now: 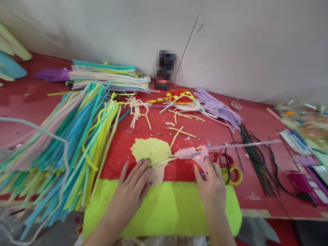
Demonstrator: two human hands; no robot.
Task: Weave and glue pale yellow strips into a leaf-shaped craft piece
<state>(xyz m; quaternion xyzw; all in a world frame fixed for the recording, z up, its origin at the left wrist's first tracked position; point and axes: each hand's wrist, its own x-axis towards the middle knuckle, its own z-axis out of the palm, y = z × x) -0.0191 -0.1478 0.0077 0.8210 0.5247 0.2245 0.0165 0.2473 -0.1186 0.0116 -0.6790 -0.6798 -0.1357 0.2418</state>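
Note:
My right hand (pixel 211 181) is wrapped round the handle of a pink hot glue gun (pixel 191 153), its nozzle pointing left. The nozzle reaches the right edge of a leaf-shaped piece (pixel 150 150) made of pale yellow pipe cleaners laid side by side in slanting rows. At its lower end a cream backing (pixel 156 177) shows uncovered. My left hand (pixel 134 184) lies with fingers spread, the tips resting on the piece's lower left part. Whether the nozzle touches the piece I cannot tell. A clear glue stick (pixel 246 144) juts from the gun's back.
Bundles of coloured pipe cleaners (pixel 58 136) cover the left, with a lilac bunch (pixel 217 106) behind. Cut yellow pieces (pixel 181 131) lie beyond the leaf shape. Yellow-handled scissors (pixel 235 176) and a black cable (pixel 275 171) are at right. A lime green sheet (pixel 166 208) spans the front.

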